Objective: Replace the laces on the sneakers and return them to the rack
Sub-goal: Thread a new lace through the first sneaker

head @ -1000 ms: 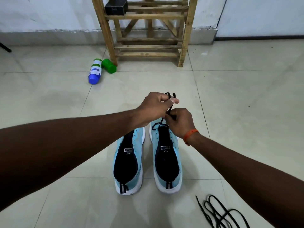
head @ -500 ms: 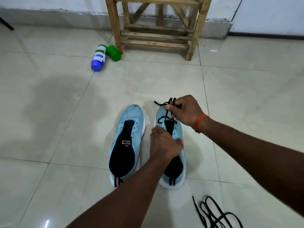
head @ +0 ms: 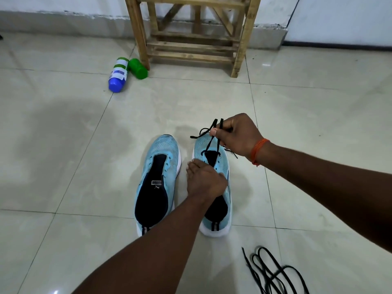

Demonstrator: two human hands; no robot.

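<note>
Two light-blue sneakers stand side by side on the tiled floor, toes pointing away from me. The left sneaker (head: 158,177) has no lace. A black lace (head: 213,143) runs through the front eyelets of the right sneaker (head: 220,160). My right hand (head: 237,134) pinches both lace strands and holds them up over the toe. My left hand (head: 204,180) rests on the middle of the right sneaker and covers its tongue. A loose black lace (head: 273,272) lies coiled on the floor at the lower right.
A wooden shoe rack (head: 191,32) stands against the far wall. Beside its left leg a blue-and-white bottle (head: 117,75) and a green bottle (head: 137,67) lie on the floor. Bare tiles surround the sneakers.
My left hand let go of the lace ends and came down onto the right sneaker. My right hand kept the lace and lifted it a little. The view dipped toward the floor.
</note>
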